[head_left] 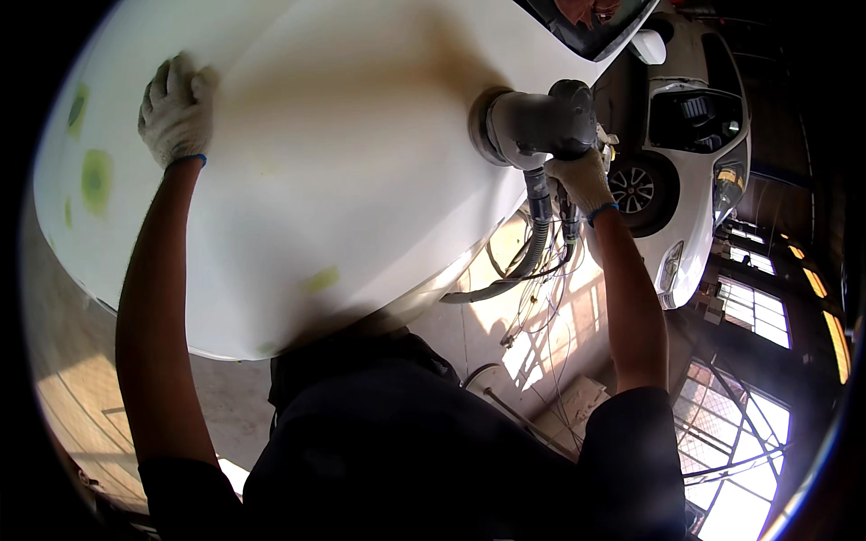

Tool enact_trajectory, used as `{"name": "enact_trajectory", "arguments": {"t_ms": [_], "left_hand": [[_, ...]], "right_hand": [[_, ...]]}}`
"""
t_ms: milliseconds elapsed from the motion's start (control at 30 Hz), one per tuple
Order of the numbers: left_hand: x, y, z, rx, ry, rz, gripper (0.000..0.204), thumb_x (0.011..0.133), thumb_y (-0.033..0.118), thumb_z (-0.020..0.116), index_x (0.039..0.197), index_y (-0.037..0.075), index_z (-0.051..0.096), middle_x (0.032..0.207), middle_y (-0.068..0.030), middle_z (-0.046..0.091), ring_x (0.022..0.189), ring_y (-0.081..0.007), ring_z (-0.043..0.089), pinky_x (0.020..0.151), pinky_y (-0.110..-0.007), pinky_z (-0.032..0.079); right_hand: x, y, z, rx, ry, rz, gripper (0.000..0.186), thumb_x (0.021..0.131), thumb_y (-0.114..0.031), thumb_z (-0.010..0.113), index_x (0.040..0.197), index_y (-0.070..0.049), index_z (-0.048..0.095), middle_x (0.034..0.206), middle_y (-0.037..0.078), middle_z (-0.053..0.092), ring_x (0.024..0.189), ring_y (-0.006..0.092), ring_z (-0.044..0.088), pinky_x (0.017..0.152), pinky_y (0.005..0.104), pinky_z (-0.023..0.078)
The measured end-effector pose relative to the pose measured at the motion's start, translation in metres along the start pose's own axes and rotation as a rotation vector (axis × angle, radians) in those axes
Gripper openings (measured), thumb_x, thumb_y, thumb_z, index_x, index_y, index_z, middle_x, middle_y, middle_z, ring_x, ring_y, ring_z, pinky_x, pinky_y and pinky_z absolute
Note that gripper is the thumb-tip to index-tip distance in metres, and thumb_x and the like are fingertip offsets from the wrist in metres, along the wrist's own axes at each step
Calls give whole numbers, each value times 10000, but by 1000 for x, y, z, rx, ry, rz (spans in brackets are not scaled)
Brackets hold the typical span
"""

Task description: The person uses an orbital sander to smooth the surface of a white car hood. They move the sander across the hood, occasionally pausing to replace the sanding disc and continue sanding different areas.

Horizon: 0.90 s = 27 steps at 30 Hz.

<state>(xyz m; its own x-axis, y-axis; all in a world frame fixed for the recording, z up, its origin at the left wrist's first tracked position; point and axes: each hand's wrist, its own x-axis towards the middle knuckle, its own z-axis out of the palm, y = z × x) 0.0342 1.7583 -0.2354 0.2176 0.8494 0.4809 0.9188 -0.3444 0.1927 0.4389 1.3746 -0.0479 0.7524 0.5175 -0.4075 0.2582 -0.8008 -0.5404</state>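
A broad white car body panel (334, 189) curves across the view in front of me, with several yellow-green patches (96, 182) toward its left side. My left hand (177, 113), in a pale knit glove, rests on the panel at the far left with its fingers extended. At the panel's right side, my right hand (583, 180), also gloved, grips an electric or air sander (534, 126). The sander is tilted, its round pad (487, 126) against the panel. A ribbed hose (534, 248) runs down from the tool. My right fingertips are partly hidden behind it.
Another white car (690, 162) stands to the right. Thin cables (541, 307) hang and tangle beside the hose above the sunlit floor (460, 329). A dark windshield edge (586, 27) shows at the top. Tall windows (740, 451) are at the lower right.
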Motion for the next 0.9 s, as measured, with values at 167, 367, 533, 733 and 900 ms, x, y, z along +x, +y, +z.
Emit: {"name": "enact_trajectory", "arguments": {"t_ms": [167, 367, 533, 733, 900], "left_hand": [[-4, 3, 9, -64, 7, -17, 552, 1027, 505, 438, 1531, 284, 478, 1593, -37, 484, 1473, -283, 433, 1212, -506, 335], [2, 8, -5, -52, -38, -57, 554, 1033, 503, 428, 1538, 279, 467, 1592, -40, 484, 1483, -280, 422, 1216, -493, 332], [-6, 7, 3, -17, -37, -21, 574, 1044, 527, 429, 1548, 256, 470, 1602, -35, 470, 1482, -269, 422, 1210, -468, 362], [-1, 0, -1, -2, -39, -23, 580, 1039, 553, 428, 1536, 261, 490, 1602, -32, 472, 1484, -272, 421, 1211, -463, 359], [-1, 7, -4, 5, -57, -28, 615, 1023, 610, 419, 1540, 282, 487, 1606, -53, 468, 1489, -283, 415, 1212, -463, 352]], "right_hand": [[20, 34, -12, 121, 68, 42, 63, 749, -12, 709, 736, -15, 648, 628, 60, 639, 491, 148, 607, 472, 293, 490], [2, 11, -7, -72, 3, -33, 159, 739, -116, 745, 799, 23, 695, 652, 55, 665, 550, 149, 653, 531, 317, 533], [36, 46, -28, 57, 71, 67, 125, 737, -108, 742, 730, 0, 680, 622, 54, 652, 537, 155, 649, 529, 311, 539], [3, 20, -4, 13, 9, 62, 148, 754, -107, 740, 819, 18, 693, 654, 61, 667, 557, 159, 663, 530, 303, 540], [14, 26, -8, -70, 39, -45, 161, 753, -89, 744, 842, 33, 685, 652, 59, 663, 547, 162, 659, 534, 313, 544]]}}
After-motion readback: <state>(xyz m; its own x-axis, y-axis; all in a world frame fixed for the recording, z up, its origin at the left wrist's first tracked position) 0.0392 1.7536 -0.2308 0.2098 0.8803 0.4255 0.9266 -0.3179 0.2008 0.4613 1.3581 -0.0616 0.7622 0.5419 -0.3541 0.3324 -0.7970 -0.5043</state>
